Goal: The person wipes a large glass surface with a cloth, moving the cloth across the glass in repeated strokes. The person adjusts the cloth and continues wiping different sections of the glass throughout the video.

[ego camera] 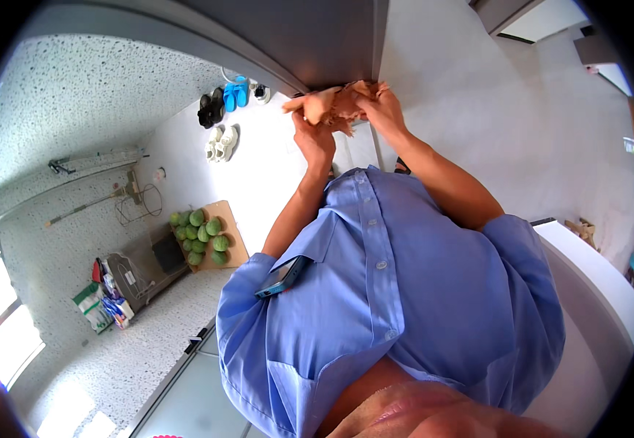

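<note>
An orange-brown cloth (pixel 337 107) with frayed edges is bunched between my two hands, against the lower edge of a dark grey door or panel (pixel 322 41). My left hand (pixel 315 139) grips its left part from below, with the thumb and fingers on the cloth. On the other side, my right hand (pixel 381 112) has its fingers pressed into the cloth's right part. Some of the fingertips are hidden in the folds. A phone (pixel 281 277) sticks out of the chest pocket of the blue shirt (pixel 448 284).
Several green melons (pixel 203 234) lie on a cardboard sheet (pixel 234 235) at the left. Beyond them are white shoes (pixel 222 144), black shoes (pixel 211 108) and blue slippers (pixel 236 94). A glass-panelled frame (pixel 196 394) stands at the lower left, a white-topped ledge (pixel 590 274) at the right.
</note>
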A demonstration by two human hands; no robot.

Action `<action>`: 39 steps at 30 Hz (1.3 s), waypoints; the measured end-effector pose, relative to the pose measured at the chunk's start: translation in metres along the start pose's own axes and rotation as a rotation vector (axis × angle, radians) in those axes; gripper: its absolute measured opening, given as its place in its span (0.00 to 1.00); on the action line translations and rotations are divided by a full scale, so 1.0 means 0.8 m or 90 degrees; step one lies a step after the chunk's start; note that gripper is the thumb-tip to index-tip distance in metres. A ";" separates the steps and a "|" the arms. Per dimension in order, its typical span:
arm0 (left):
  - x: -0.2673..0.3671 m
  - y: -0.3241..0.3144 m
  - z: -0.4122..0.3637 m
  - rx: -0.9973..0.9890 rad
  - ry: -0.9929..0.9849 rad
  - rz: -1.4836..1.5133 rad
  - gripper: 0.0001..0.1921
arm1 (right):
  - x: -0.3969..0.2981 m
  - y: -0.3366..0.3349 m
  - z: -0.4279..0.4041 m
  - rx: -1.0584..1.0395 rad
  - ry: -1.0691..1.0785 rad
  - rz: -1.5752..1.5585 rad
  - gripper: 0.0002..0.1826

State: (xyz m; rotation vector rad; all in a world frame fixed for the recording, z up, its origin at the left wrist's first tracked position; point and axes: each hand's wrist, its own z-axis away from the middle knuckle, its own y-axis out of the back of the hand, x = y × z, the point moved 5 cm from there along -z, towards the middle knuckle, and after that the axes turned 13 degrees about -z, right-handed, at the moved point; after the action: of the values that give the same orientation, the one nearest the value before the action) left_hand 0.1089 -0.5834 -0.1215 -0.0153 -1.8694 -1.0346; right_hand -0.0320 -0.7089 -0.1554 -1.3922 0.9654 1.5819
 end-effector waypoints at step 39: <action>0.109 0.125 -0.116 0.251 -0.278 0.327 0.26 | -0.274 -0.079 0.051 -0.124 0.376 -0.172 0.07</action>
State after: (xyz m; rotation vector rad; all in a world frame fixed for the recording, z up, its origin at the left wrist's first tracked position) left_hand 0.1724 -0.6148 0.0240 -0.4966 -2.2673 -0.3133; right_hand 0.0270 -0.6644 0.0644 -2.0972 0.9127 1.0996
